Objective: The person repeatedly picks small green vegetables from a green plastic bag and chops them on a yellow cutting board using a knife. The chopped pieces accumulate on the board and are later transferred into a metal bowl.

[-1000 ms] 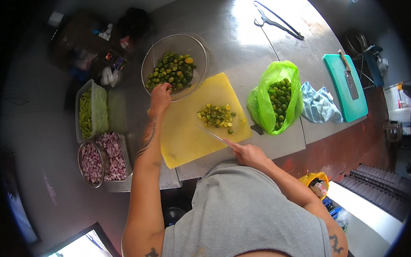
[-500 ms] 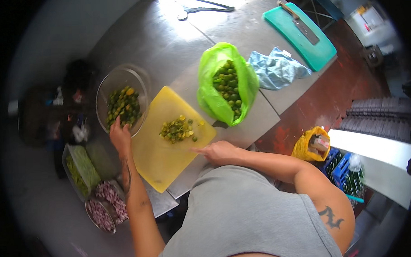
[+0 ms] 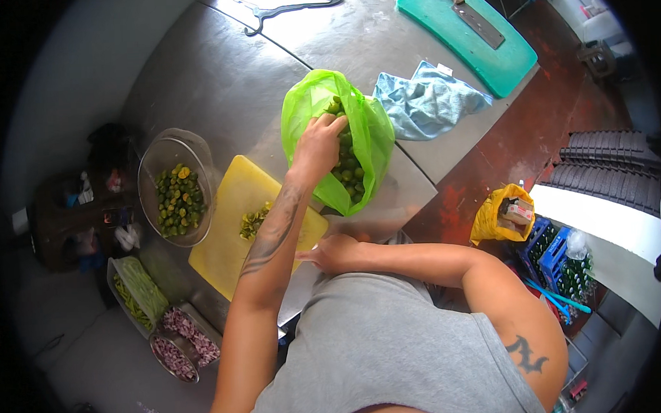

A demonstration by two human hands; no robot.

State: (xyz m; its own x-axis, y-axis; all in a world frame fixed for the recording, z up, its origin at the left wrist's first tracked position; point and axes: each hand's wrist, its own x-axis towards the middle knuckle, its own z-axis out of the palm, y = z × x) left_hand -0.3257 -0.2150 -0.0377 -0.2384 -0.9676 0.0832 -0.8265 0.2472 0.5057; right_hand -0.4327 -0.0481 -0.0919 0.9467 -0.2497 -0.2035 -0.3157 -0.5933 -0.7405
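The left hand [image 3: 315, 145] reaches into the green plastic bag [image 3: 365, 143], fingers curled among small green limes [image 3: 347, 166]; whether it grasps one cannot be told. The right hand [image 3: 333, 253] rests clenched at the yellow cutting board [image 3: 229, 232], beside cut limes [image 3: 252, 222].

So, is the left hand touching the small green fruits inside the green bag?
Touching. The head view shows the left hand reaching into the green bag, fingers lying directly on the small green fruits with no gap.

Green bag [image 3: 365, 143] on counter; yellow bag [image 3: 494, 212] on floor.
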